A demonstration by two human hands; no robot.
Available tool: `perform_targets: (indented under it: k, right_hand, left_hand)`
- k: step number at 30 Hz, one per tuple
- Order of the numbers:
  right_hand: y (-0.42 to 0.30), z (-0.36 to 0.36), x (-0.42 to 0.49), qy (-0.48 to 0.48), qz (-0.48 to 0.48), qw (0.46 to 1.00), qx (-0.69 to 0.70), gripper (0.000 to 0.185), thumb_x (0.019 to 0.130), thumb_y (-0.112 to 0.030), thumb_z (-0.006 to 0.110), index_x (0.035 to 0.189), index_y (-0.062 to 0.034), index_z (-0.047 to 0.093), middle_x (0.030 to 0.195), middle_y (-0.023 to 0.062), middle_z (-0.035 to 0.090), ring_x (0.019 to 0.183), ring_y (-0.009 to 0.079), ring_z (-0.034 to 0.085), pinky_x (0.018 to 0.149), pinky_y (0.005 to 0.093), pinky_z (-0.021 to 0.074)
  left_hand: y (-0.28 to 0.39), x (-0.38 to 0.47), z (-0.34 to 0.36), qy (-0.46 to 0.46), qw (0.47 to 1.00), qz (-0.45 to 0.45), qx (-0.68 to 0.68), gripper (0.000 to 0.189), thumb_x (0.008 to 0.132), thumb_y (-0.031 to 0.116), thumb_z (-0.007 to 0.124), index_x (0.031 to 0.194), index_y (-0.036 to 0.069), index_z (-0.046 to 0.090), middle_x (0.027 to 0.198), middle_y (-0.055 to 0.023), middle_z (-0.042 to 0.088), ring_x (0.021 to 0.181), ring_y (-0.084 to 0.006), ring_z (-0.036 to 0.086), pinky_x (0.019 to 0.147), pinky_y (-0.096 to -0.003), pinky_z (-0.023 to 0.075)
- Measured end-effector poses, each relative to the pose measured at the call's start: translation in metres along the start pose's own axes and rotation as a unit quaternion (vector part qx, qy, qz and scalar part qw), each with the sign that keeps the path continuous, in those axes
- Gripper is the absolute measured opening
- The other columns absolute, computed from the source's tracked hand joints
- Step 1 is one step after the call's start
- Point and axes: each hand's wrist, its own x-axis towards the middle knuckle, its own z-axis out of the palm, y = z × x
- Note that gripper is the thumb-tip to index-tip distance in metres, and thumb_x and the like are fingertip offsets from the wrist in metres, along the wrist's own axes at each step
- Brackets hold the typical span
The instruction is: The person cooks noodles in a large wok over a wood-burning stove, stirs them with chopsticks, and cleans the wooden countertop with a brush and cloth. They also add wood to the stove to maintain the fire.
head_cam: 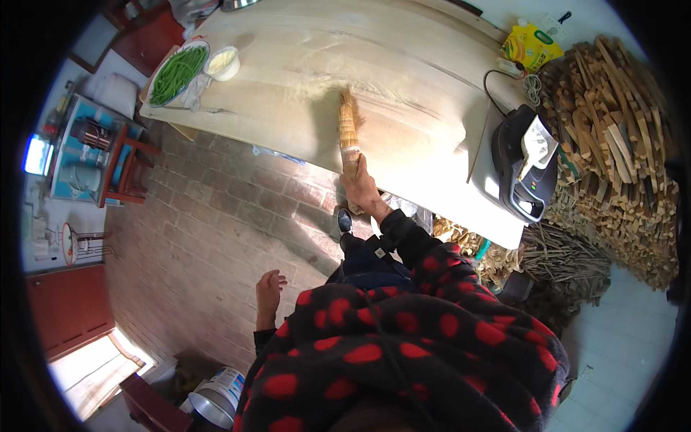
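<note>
My right hand (360, 186) is closed around the handle of a straw hand brush (347, 127) at the near edge of a pale wooden table (270, 97). The brush's bristles point away from me, against a thin scatter of yellowish powder (372, 89) on the tabletop. My left hand (270, 291) hangs at my side over the brick floor, its fingers loosely curled and nothing seen in them. Towards the table's left end stand a white tub of pale yellow contents (222, 63) and an oval dish of green beans (180, 74), with a crumpled whitish cloth (195, 93) between them.
A black electric appliance (521, 162) with a whitish scoop (537, 143) on it stands at the table's right end. Beyond it rise stacks of split firewood (615, 129). A yellow bag (532, 47) lies at the far right corner. A red wooden chair (127, 170) stands left.
</note>
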Motion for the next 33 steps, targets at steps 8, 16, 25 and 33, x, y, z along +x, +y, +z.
perform_targets:
  k: [8, 16, 25, 33]
  right_hand:
    - [0.044, -0.185, 0.075, 0.164, 0.112, 0.975, 0.1, 0.047, 0.085, -0.021, 0.057, 0.125, -0.0068, 0.036, 0.071, 0.0111, 0.058, 0.055, 0.02, 0.057, 0.049, 0.0332, 0.0486]
    - [0.04, -0.12, 0.089, 0.075, 0.104, 0.984, -0.127, 0.064, 0.08, -0.022, 0.06, 0.132, 0.001, 0.031, 0.092, 0.0298, 0.059, 0.085, 0.0439, 0.059, 0.076, 0.0476, 0.0475]
    - [0.016, -0.171, 0.123, 0.115, 0.055, 0.986, -0.103, 0.045, 0.083, -0.021, 0.061, 0.122, -0.0066, 0.044, 0.089, 0.0237, 0.063, 0.082, 0.0426, 0.061, 0.068, 0.0471, 0.0485]
    - [0.055, -0.227, 0.22, 0.231, 0.199, 0.919, -0.248, 0.065, 0.079, -0.03, 0.062, 0.134, -0.0078, 0.034, 0.087, 0.0247, 0.064, 0.083, 0.0406, 0.063, 0.07, 0.0489, 0.0494]
  left_hand:
    - [0.083, 0.109, -0.021, 0.033, 0.999, 0.03, 0.031, 0.032, 0.092, 0.018, 0.044, 0.11, -0.005, 0.057, 0.088, -0.0132, 0.066, 0.076, -0.0182, 0.065, 0.063, -0.0271, 0.0486]
    - [0.136, 0.185, 0.004, -0.012, 0.998, 0.026, 0.054, 0.032, 0.091, 0.017, 0.045, 0.11, -0.005, 0.057, 0.088, -0.0129, 0.066, 0.075, -0.0182, 0.065, 0.062, -0.0265, 0.049]
    - [0.18, 0.255, -0.001, -0.065, 0.992, 0.09, 0.054, 0.033, 0.09, 0.019, 0.046, 0.109, -0.005, 0.057, 0.087, -0.0144, 0.066, 0.077, -0.0195, 0.066, 0.063, -0.0266, 0.0496]
    - [0.211, 0.326, -0.027, -0.073, 0.995, 0.056, 0.03, 0.031, 0.085, 0.016, 0.049, 0.105, -0.005, 0.059, 0.077, -0.0097, 0.065, 0.068, -0.014, 0.064, 0.054, -0.0225, 0.0461]
